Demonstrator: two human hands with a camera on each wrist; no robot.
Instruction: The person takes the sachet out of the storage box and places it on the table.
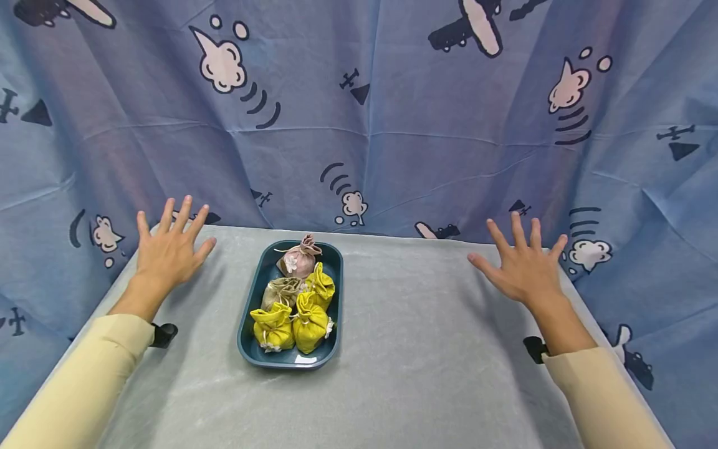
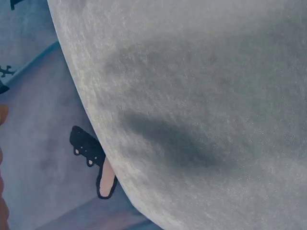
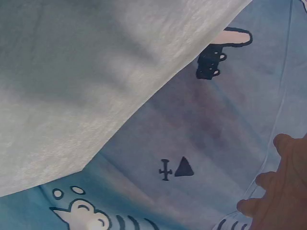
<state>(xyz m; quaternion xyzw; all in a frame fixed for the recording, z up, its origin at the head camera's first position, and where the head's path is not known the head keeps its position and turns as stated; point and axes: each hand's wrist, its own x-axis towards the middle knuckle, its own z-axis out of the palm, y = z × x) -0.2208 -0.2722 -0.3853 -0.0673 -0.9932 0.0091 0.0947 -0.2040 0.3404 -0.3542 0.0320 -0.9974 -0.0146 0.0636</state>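
Note:
Fingers spread wide, my left hand [image 1: 168, 252] hovers above the table's left side and holds nothing. My right hand [image 1: 521, 265] is likewise spread with bare fingers, over the table's right side. Between them, nearer the left hand, stands a dark teal tray [image 1: 244, 330]. Several small drawstring pouches lie in it: a pink pouch [image 1: 298, 262] at the far end, a beige pouch [image 1: 278, 293] in the middle, and yellow pouches [image 1: 310, 330] in the near half. Neither hand touches the tray. Only fingers [image 3: 283, 191] of the right hand show in the right wrist view.
A pale grey cloth covers the table [image 1: 409, 349]. Behind it and along both sides hangs a blue curtain [image 1: 392, 156] printed with planes and clouds. Dark straps [image 1: 164, 335] sit at both wrists. In the left wrist view, the table's edge [image 2: 91, 120] meets the curtain.

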